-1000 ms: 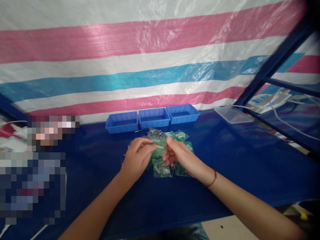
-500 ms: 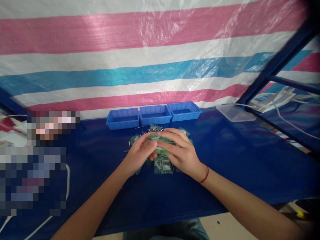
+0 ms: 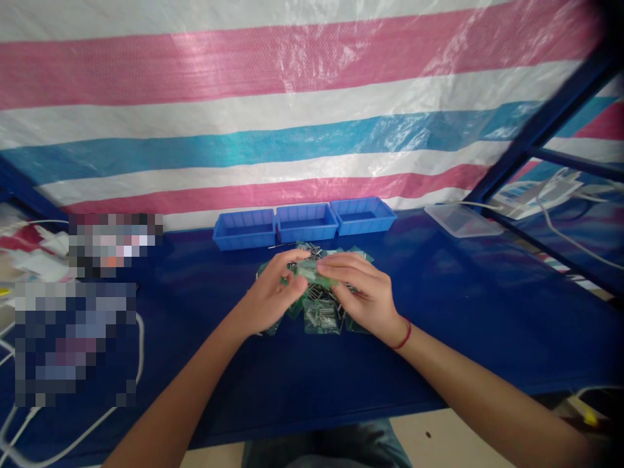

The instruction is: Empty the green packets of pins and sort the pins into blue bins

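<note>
A small green-tinted clear plastic bag (image 3: 308,269) is pinched in my right hand (image 3: 365,289), which comes in from the right and wears a red cord at the wrist. My left hand (image 3: 273,292) is half curled at the bag's left end, thumb and fingers apart; whether it touches the bag is hard to tell. Beneath both hands lies a pile of loose metal pins (image 3: 319,292). A flat green bag of short metal pieces (image 3: 322,316) lies at the pile's near side, with several similar bags around it, partly covered by my hands.
Three blue bins (image 3: 306,222) stand in a row behind the pile. A clear plastic lid or tray (image 3: 463,221) lies at the back right of the blue table (image 3: 468,325). White cables (image 3: 140,351) run along the left. A striped sheet (image 3: 292,78) hangs behind.
My left hand's thumb and fingers have spread apart around the bag's end. My right hand keeps hold of the bag, which shows more plainly between the hands. The view has shifted slightly.
</note>
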Demonstrator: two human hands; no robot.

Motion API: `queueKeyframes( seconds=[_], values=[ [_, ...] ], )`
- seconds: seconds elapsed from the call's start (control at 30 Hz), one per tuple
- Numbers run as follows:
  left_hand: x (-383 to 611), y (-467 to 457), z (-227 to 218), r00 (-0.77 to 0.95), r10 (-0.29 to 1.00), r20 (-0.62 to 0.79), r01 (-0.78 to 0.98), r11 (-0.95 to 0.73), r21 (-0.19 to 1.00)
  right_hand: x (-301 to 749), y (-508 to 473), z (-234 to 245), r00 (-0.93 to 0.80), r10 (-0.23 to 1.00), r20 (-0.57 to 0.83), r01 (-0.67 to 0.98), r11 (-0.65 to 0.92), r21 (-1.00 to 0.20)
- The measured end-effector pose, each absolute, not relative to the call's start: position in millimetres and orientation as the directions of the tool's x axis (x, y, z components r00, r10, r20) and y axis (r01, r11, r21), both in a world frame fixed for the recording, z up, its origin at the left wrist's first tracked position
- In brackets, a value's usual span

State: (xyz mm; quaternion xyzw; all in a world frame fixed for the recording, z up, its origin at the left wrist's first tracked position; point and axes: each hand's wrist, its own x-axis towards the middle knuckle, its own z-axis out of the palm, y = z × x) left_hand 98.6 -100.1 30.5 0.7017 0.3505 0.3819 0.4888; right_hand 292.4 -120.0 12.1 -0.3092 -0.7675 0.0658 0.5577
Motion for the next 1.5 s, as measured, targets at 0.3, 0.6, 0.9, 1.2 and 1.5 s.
queueKeyframes(
  seconds=[0.3,0.6,0.9,1.2,1.5],
  values=[
    [69.3,-68.6,51.9,-0.031,0.986,0.164,-0.112,-0.166,0.98,251.0,-139.6,16.8,-0.35,0.499,0.793,0.603,0.767,-0.216],
    [15.0,19.8,36.4,-0.321,0.829,0.458,0.513,-0.254,0.82,179.8,-157.9,-7.8,-0.713,0.549,0.436,0.62,0.784,0.026],
    [46.1,26.6,42.9,0.108,0.849,0.518,0.755,-0.409,0.513,194.0,-163.4,6.8,-0.675,0.592,0.441,0.656,0.755,-0.009],
    [55.9,-63.3,42.1,0.463,0.835,0.297,0.791,-0.541,0.286,298.6,-87.5,23.0,-0.357,0.821,0.446,0.882,0.453,-0.129],
    [44.8,-110.2,21.2,0.544,0.82,0.175,0.811,-0.568,0.141,284.2,-103.7,14.8,-0.379,0.727,0.573,0.751,0.603,-0.269]
  ],
)
